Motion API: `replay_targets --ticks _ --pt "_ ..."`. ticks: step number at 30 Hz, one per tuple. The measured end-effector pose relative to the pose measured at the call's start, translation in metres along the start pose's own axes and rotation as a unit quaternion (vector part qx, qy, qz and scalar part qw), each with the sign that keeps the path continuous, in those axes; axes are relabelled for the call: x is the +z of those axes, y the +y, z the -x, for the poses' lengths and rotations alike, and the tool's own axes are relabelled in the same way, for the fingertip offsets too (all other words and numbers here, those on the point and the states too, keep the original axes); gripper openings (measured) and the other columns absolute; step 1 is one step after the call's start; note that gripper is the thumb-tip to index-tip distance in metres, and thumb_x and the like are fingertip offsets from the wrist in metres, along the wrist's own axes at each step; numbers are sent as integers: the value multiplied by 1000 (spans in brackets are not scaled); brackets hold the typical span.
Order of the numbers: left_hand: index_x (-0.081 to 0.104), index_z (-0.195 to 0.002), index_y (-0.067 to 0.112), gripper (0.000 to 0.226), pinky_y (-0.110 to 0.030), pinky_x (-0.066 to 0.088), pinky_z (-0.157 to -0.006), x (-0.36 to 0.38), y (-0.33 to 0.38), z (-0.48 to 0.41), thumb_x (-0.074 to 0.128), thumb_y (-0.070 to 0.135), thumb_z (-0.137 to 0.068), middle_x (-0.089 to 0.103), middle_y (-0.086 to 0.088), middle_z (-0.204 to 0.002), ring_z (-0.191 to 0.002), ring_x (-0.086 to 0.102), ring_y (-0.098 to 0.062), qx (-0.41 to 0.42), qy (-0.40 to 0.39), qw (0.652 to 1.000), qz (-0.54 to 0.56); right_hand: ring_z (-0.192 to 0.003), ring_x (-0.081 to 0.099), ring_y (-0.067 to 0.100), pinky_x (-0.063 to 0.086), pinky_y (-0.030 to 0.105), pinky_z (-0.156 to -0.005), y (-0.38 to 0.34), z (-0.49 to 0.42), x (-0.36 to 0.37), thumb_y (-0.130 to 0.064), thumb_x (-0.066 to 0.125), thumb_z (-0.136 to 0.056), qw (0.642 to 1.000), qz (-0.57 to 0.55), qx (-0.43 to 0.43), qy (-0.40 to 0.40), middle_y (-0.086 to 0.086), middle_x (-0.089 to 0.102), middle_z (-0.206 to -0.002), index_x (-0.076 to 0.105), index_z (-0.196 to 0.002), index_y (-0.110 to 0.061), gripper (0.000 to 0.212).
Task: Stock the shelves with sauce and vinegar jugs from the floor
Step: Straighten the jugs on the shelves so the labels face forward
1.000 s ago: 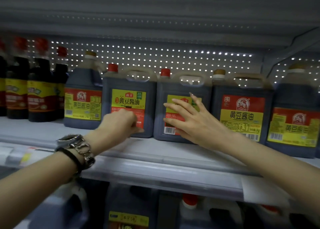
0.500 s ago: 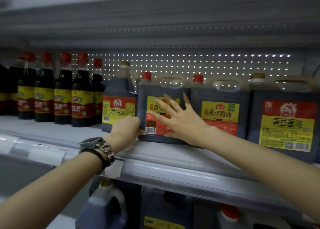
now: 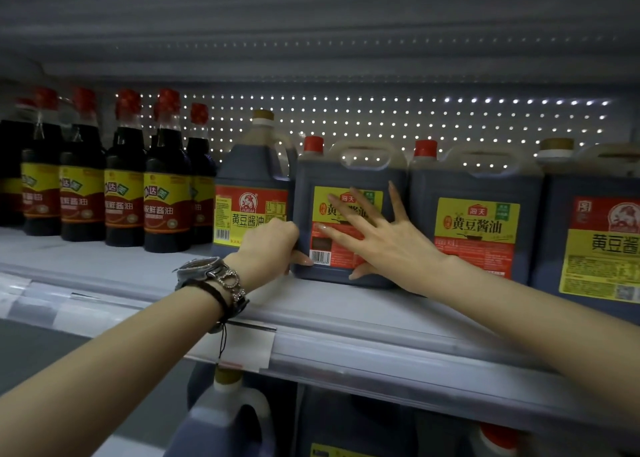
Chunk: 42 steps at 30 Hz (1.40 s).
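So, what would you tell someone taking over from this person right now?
Left hand: grips the lower left corner of the red-capped jug.
Right hand: fingers spread flat on that jug's label.
The jug stands upright on the shelf, between the tan-capped jug and a matching jug.
Done: this jug is on the shelf, label facing out.
Left: let go of it. The floor is out of view, so how much stock remains cannot be told.
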<state>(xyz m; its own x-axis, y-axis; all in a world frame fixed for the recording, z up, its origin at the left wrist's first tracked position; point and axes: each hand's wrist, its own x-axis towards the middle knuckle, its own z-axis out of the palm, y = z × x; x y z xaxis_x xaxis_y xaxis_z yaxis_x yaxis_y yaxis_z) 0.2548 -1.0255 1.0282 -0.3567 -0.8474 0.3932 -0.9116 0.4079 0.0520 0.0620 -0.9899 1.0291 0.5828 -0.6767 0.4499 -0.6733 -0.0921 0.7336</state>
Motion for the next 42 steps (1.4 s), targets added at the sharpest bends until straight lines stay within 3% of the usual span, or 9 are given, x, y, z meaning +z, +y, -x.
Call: replay_targets --ticks 4,8,14,19,25,28,31,34,42 --pt "46 -69 12 39 -37 53 -77 0 4 -2 61 43 -87 55 -5 -77 -84 65 -27 12 3 1000 -8 -140 -10 36 2 73 -102 4 0 8 -56 60 -76 1000 15 3 -2 6 -9 -155 -4 -142 -32 95" --pt "46 -74 11 39 -37 52 -77 2 2 -2 61 45 -87 54 -5 -80 -88 65 -28 11 0 1000 -6 -141 19 37 15 71 -99 2 2 10 -58 72 -64 999 46 -1 9 9 14 -155 20 -147 -28 102" --pt "47 -76 11 38 -35 50 -74 3 2 -2 58 45 -88 55 -4 -79 -86 65 -26 8 6 1000 -21 -141 23 35 15 69 -99 -5 17 4 -52 75 -67 998 59 15 28 12 26 -153 32 -145 -24 94" --pt "55 -89 8 36 -31 46 -67 3 6 3 53 43 -91 56 -5 -85 -80 60 -24 3 20 998 -67 -136 34 35 30 69 -96 0 35 -6 -43 83 -63 996 77 41 31 15 36 -148 40 -142 -22 92" --pt "53 -85 10 35 -28 44 -61 9 1 5 53 44 -92 59 -3 -78 -75 61 -21 -18 5 999 -27 -137 29 39 29 74 -90 28 81 -18 -60 83 -43 986 79 146 -24 14 22 -154 23 -147 -25 125" --pt "51 -77 13 35 -29 46 -60 12 -5 -1 58 45 -89 65 -5 -85 -74 63 -21 -18 6 1000 15 -142 3 42 18 73 -99 42 102 -20 -63 77 -49 977 46 183 -97 10 -15 -156 -11 -147 -32 135" --pt "57 -75 11 36 -31 51 -62 12 -8 -5 63 45 -84 66 -3 -77 -67 63 -18 -17 7 999 48 -137 -24 45 7 66 -108 50 115 -17 -59 65 -70 970 3 193 -150 9 -48 -139 -42 -131 -39 125" --pt "63 -72 9 38 -34 55 -67 10 -10 -9 67 45 -81 66 -2 -69 -64 64 -19 -17 6 998 55 -129 -34 43 7 65 -108 51 115 -17 -55 64 -73 967 -28 196 -162 9 -50 -136 -42 -127 -41 120" --pt "62 -64 8 38 -31 54 -63 12 -7 -10 65 42 -82 65 -1 -61 -57 63 -15 -17 15 999 46 -136 -23 48 7 65 -108 55 115 -12 -55 64 -74 968 -8 194 -161 12 -45 -142 -39 -130 -43 118"
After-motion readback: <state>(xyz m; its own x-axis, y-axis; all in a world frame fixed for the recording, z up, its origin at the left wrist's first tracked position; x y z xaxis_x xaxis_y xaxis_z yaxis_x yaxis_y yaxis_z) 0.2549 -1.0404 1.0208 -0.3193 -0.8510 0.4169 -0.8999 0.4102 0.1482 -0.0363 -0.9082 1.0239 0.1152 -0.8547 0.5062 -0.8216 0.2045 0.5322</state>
